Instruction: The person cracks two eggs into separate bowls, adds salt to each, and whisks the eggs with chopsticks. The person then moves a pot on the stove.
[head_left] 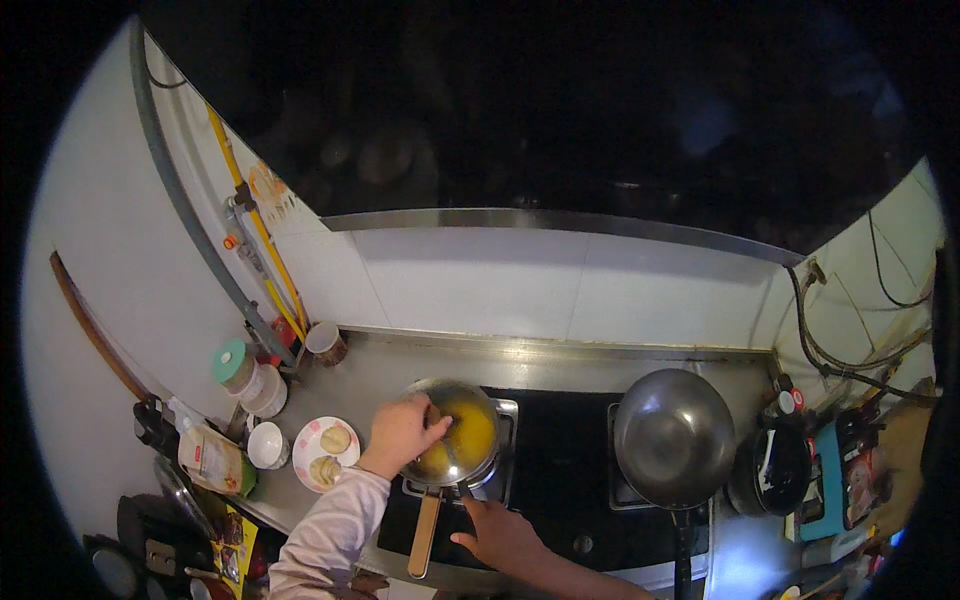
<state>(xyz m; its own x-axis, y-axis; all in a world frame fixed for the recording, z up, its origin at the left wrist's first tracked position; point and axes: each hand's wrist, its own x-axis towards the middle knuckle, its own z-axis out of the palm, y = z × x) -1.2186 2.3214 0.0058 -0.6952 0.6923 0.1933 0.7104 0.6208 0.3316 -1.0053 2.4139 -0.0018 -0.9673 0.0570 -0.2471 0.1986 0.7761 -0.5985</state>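
A glass lid (462,400) covers a pan whose yellow contents show through it, on the left burner. My left hand (398,432) is closed at the dark knob on top of the lid. The pan's wooden handle (425,535) points toward me. Just right of that handle is my right hand (498,535), thumb and forefinger apart. Its forefinger comes close to a small dark piece at the pan's near rim; whether they touch I cannot tell. To the left, a patterned plate (308,473) carries two pale round dough pieces (335,440).
A dark wok (674,438) sits on the right burner, its handle toward me. Beside it stands a black pot (778,468). A white bowl (267,446), lidded jars (234,366) and a bag (215,460) line the left. Overhead hangs the dark range hood (560,218).
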